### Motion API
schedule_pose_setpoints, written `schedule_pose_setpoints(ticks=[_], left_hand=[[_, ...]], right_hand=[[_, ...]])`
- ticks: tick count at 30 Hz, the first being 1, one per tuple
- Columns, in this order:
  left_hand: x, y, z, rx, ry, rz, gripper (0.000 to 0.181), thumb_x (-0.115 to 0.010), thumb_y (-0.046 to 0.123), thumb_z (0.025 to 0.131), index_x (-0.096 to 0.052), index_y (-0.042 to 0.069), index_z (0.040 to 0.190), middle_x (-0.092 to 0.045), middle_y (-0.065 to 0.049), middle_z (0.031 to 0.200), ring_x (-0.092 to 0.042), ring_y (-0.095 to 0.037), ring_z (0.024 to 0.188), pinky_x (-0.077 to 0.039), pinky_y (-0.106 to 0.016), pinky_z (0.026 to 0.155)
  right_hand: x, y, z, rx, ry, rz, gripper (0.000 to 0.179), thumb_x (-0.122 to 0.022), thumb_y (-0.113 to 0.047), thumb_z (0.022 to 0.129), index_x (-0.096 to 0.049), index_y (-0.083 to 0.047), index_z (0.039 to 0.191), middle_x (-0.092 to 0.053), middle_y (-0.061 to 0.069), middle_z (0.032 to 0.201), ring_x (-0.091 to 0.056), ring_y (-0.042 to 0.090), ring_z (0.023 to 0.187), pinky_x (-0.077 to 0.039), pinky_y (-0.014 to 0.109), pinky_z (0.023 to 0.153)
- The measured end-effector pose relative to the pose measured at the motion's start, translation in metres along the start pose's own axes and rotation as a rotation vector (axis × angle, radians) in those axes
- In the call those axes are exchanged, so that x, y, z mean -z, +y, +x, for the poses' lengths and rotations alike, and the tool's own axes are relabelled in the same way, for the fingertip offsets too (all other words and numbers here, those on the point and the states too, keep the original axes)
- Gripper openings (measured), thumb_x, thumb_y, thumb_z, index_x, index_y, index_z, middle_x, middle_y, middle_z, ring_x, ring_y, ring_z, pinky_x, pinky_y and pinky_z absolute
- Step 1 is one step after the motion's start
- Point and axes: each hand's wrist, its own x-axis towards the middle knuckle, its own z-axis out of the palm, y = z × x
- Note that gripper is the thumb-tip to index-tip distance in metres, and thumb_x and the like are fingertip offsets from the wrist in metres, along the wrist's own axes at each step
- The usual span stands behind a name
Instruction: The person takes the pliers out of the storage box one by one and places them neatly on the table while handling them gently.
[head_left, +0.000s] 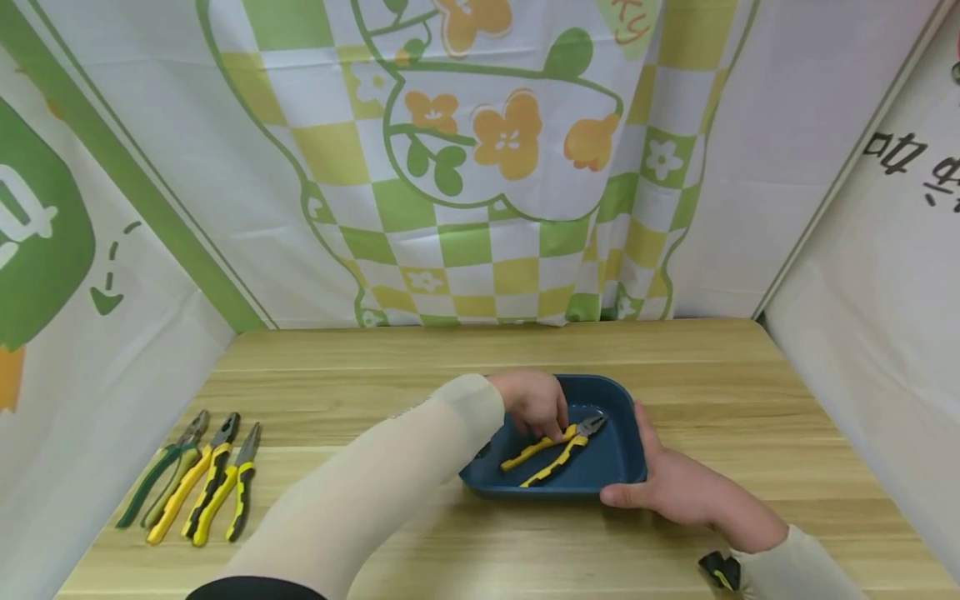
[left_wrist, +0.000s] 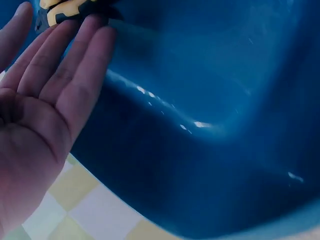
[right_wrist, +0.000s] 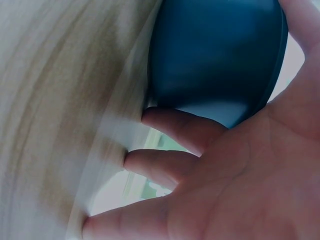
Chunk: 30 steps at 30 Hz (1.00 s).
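A dark blue tray [head_left: 600,492] stands on the wooden table. In it lies a pair of pliers [head_left: 555,459] with yellow and black handles, grey head toward the back right. My left hand [head_left: 536,406] reaches in from the left, its fingertips at the upper handle. In the left wrist view its fingers [left_wrist: 75,80] are extended to the yellow-and-black handle [left_wrist: 70,10], thumb apart. My right hand [head_left: 671,479] holds the tray's right end steady, thumb at the front corner. In the right wrist view its fingers [right_wrist: 160,167] are straight and spread, tips down at the tabletop.
At the table's left lie green-handled pliers [head_left: 167,475], yellow-and-black pliers [head_left: 206,479] and long-nose pliers [head_left: 234,483], side by side. A small black object [head_left: 718,570] is beside the right sleeve. A patterned curtain [head_left: 487,250] hangs behind the table [head_left: 375,400].
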Motion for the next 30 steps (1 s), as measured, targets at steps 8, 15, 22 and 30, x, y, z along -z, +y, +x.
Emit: schedule_pose_setpoints(ticks=[8,15,22,30], left_hand=[[-0.0031,0.0103,-0.0009,0.092,-0.003,-0.048,0.02,-0.075,0.017,0.092,-0.073,0.005,0.108,-0.067,-0.006,0.094,-0.07,-0.024,0.079,-0.059,-0.034,0.068],[-0.0029,0.011,0.0009,0.148,-0.043,-0.061,0.018,-0.074,0.015,0.093,-0.072,0.003,0.106,-0.068,-0.008,0.095,-0.069,-0.026,0.081,-0.059,-0.035,0.069],[-0.0062,0.009,0.0035,0.13,-0.11,-0.072,0.03,-0.069,0.012,0.096,-0.068,0.006,0.125,-0.068,-0.009,0.107,-0.068,-0.028,0.089,-0.059,-0.036,0.073],[-0.0058,0.0046,0.007,0.138,-0.122,-0.158,0.03,-0.07,0.009,0.095,-0.067,0.004,0.124,-0.067,-0.011,0.106,-0.068,-0.028,0.089,-0.059,-0.037,0.074]], right_hand=[[-0.0004,0.0008,-0.0003,-0.004,-0.001,0.001,0.132,-0.077,-0.048,0.086,0.031,-0.008,0.15,-0.034,0.043,0.144,-0.053,0.042,0.123,-0.038,0.058,0.103],[-0.0001,0.0008,-0.0005,-0.011,-0.004,0.012,0.132,-0.077,-0.047,0.086,0.032,-0.009,0.15,-0.03,0.042,0.146,-0.051,0.042,0.125,-0.038,0.058,0.103],[-0.0004,-0.0001,-0.0014,-0.019,-0.013,0.015,0.132,-0.077,-0.047,0.086,0.032,-0.01,0.15,-0.039,0.042,0.141,-0.058,0.039,0.117,-0.042,0.057,0.099],[0.0001,0.001,-0.0007,-0.011,-0.008,0.004,0.131,-0.077,-0.047,0.086,0.03,-0.009,0.151,-0.038,0.043,0.14,-0.059,0.038,0.115,-0.043,0.056,0.098]])
